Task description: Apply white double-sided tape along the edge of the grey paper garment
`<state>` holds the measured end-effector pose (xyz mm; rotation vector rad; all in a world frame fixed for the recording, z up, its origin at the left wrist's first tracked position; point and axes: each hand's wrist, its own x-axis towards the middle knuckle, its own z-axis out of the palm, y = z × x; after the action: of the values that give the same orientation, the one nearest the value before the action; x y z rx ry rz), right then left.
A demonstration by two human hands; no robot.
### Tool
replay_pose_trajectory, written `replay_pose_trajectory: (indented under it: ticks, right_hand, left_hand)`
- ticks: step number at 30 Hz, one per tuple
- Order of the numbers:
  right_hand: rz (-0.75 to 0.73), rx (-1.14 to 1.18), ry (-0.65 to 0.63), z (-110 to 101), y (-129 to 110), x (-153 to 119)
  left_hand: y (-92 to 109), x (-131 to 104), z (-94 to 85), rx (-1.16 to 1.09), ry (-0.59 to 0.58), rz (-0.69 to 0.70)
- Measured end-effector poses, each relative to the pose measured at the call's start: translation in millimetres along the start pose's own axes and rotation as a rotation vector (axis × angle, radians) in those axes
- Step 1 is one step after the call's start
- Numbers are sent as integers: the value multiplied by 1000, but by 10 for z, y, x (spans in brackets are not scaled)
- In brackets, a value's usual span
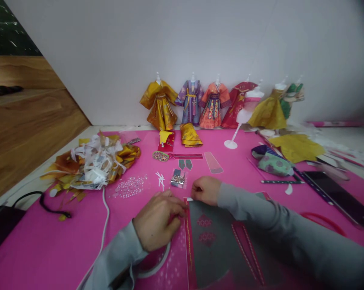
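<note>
A dark grey sheet (215, 257) with pink diamond patterns and a dashed pink strip shape lies before me, over a red piece (190, 257) that shows along its left edge. My right hand (206, 191) has its fingers closed at the sheet's top edge; the fingertips are partly hidden. My left hand (159, 219) is curled, thumb and fingers meeting by the top left corner, touching the red edge. What lies between its fingertips is too small to make out. Below the left hand, a pale ring (158, 270) is partly covered by the wrist.
Small dressed mannequins (192, 100) line the wall, with a bare white stand (230, 144) in front. Fabric scraps (99, 159) heap at the left beside a white cable (105, 217). A bead packet (178, 178), loose gems (130, 186) and a phone (336, 193) lie on the pink mat (64, 237).
</note>
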<state>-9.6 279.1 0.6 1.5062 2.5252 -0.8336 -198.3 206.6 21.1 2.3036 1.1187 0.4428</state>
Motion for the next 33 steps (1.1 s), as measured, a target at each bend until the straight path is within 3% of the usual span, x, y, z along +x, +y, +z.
replay_pose_trajectory:
  ticks: [6,11,33]
  right_hand:
    - [21,-52,-5,62,19,90]
    - [39,-66,-9,105,25,117]
    - [46,-110,-13,113,-2,112]
  left_hand:
    - [41,30,-4,126,-118,47]
    - [50,43,-5,143,-151,49]
    - [18,37,-24,150,-122,-52]
